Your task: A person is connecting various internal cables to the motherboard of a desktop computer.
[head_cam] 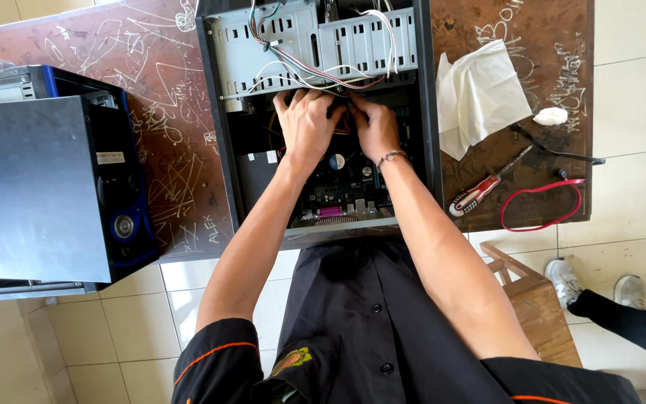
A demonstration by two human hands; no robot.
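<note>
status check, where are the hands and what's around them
Left hand and right hand both deep in the open computer case, on the board. Loose wires hang above them. Screwdriver unused on table.

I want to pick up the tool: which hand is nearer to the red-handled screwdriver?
Right. The right hand is inside the computer case, closer to the screwdriver; the left hand lies farther away.
</note>
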